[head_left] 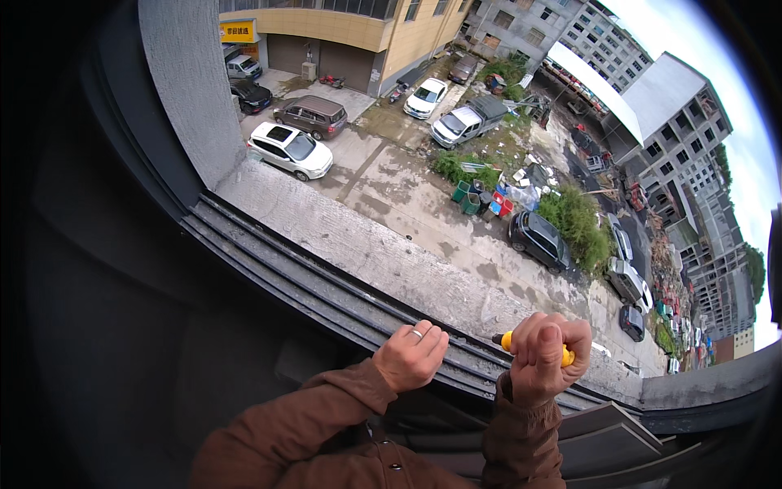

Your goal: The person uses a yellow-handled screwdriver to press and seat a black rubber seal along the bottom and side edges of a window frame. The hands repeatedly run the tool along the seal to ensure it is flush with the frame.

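Upper clothing: brown jacket [428, 474], long-sleeved, cloth matte in appearance. Left sleeve [297, 416] was plain brown, creased along its length, ending at wrist in cuff [376, 388] of same colour. Right sleeve [525, 448] matched in colour; its cloth was gathered into close folds toward wrist. Jacket front bore small, round, dark button [395, 467] with pale rim. Left hand [407, 359] was bare apart from narrow, silver-coloured ring [417, 332] on one finger. Right hand [542, 371] was bare.
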Action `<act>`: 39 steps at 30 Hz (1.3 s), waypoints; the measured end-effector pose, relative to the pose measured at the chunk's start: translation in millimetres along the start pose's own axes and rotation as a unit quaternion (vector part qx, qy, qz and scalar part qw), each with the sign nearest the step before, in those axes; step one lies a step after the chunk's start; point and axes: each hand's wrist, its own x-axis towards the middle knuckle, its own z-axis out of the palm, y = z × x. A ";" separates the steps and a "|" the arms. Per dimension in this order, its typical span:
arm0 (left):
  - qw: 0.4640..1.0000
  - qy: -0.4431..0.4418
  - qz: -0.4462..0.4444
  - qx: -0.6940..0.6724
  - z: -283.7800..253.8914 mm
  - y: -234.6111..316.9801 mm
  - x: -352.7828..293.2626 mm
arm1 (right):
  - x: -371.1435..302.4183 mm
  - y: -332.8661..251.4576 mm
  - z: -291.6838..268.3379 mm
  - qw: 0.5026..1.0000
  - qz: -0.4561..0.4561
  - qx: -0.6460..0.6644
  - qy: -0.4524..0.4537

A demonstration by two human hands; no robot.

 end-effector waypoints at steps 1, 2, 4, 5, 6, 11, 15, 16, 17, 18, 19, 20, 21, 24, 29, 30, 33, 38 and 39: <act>1.000 -0.002 -0.001 -0.002 -0.5 0.1 1.6 | -0.4 -3.2 3.4 1.000 -0.023 0.003 -0.001; 1.000 -0.004 -0.002 -0.005 0.0 0.7 1.9 | -12.9 27.2 -7.1 0.999 0.030 -0.038 0.017; 1.000 -0.008 0.004 -0.003 0.6 2.9 2.9 | -27.6 49.1 -20.5 0.995 0.065 -0.065 0.048; 1.000 -0.009 0.004 0.002 1.0 2.5 3.6 | -24.0 51.4 -22.8 0.996 0.068 -0.051 0.037; 1.000 -0.001 0.004 -0.001 1.8 -0.2 4.5 | -22.5 50.7 -19.6 0.995 0.076 -0.054 0.036; 1.000 0.003 -0.001 0.003 3.4 -2.0 -3.4 | -0.5 2.5 3.3 0.998 -0.034 0.017 0.040; 1.000 -0.012 -0.002 -0.001 0.3 3.0 1.5 | -21.8 45.5 -14.4 0.993 0.039 -0.079 0.074; 1.000 -0.011 0.000 0.000 -0.2 2.2 1.1 | -19.4 44.2 -13.8 0.994 0.045 -0.069 0.076; 1.000 -0.011 0.002 0.002 0.2 1.1 0.3 | -16.4 42.2 -13.2 0.994 0.051 -0.058 0.078; 1.000 -0.008 0.002 0.003 1.6 -0.5 -0.2 | -8.7 34.2 -10.1 0.995 0.032 -0.041 0.081; 1.000 -0.003 0.000 0.004 2.0 -1.0 -1.2 | -0.6 24.2 -7.4 0.997 -0.014 -0.018 0.079; 1.000 0.002 -0.003 0.004 1.6 -2.0 -1.3 | 4.8 7.8 -1.2 0.996 -0.041 0.006 0.076; 1.000 0.006 -0.002 0.001 2.4 -1.5 -1.7 | 6.5 -2.8 1.3 0.994 -0.068 0.027 0.076; 1.000 -0.010 0.000 0.003 0.5 1.4 2.3 | -23.2 40.2 -12.2 0.997 0.003 -0.062 0.056; 1.000 -0.008 0.001 0.003 0.7 -0.3 1.3 | -13.6 30.6 -12.8 0.998 -0.017 -0.056 0.031; 1.000 -0.002 -0.003 0.001 1.8 -1.0 -0.6 | -5.9 13.6 -5.1 0.998 -0.049 -0.026 0.028; 1.000 -0.001 -0.005 -0.001 3.0 -0.3 -1.9 | -9.2 7.9 -6.1 0.998 -0.044 0.014 0.036; 1.000 -0.010 0.000 0.005 0.3 0.2 1.8 | -21.9 42.3 -16.8 0.998 0.021 -0.034 0.046; 1.000 -0.006 0.002 0.004 -0.3 -0.8 3.0 | -18.0 39.4 -14.2 0.999 0.014 -0.039 0.032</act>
